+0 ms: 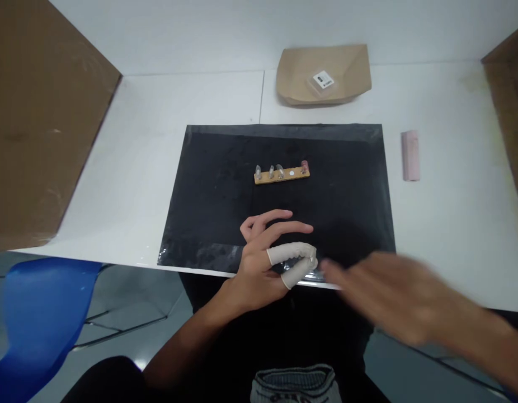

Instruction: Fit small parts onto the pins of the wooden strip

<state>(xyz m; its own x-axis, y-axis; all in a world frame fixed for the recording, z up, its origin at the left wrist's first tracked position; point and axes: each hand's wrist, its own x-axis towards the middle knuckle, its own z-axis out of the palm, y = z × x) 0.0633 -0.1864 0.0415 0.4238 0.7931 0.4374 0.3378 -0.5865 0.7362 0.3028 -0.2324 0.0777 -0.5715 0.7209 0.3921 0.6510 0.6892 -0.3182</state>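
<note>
My left hand [263, 257] is over the front edge of the black mat [217, 201]. White finger cots cover its thumb and index finger, which are pinched together at the tips. A tiny clear piece seems to be between them, too small to make out. The other fingers stretch out over the mat. Just right of that pinch is my right hand [385, 291], smeared by motion, so its fingers cannot be read. Beyond both hands lies a narrow yellowish strip [284, 175]. Several small clear, nail-shaped pieces stand on it, with a pinkish one [305, 165] at its right end.
A brown paper tray [347, 84] at the back holds a small clear box with a white label [323, 79]. To the right of the mat, a pink block [410, 155] lies on the white table [452, 224]. Brown panels flank the table; a blue chair [49, 319] is at lower left.
</note>
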